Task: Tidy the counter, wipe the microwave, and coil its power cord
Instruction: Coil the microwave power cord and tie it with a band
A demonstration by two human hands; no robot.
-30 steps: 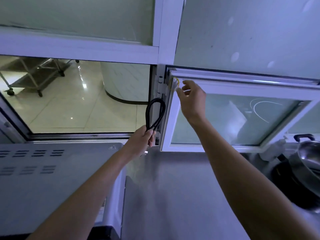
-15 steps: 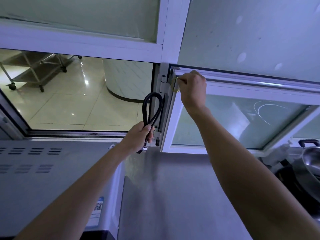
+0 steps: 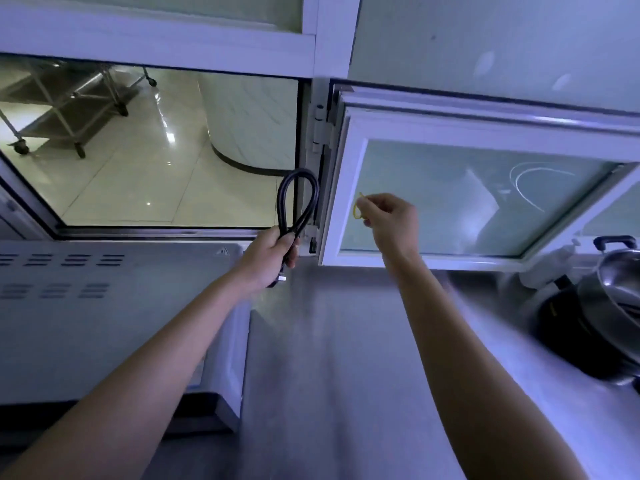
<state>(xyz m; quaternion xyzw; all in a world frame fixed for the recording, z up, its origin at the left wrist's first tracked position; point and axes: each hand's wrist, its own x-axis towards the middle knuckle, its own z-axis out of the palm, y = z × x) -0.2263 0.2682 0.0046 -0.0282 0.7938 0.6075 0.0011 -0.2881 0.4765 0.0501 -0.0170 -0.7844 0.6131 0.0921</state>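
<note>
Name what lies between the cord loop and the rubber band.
In the head view, the white window frame post with its hinge stands behind the gap between the cord loop and the rubber band.

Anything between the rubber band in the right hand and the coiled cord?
Nothing visible. The right hand pinches the yellow rubber band beside the cord gripped by the left hand; open air between.

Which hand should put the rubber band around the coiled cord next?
Right. The right hand already pinches the yellow rubber band, raised beside the cord loop. The left hand grips the folded black power cord upright, so it likely has to keep the coil together.
</note>
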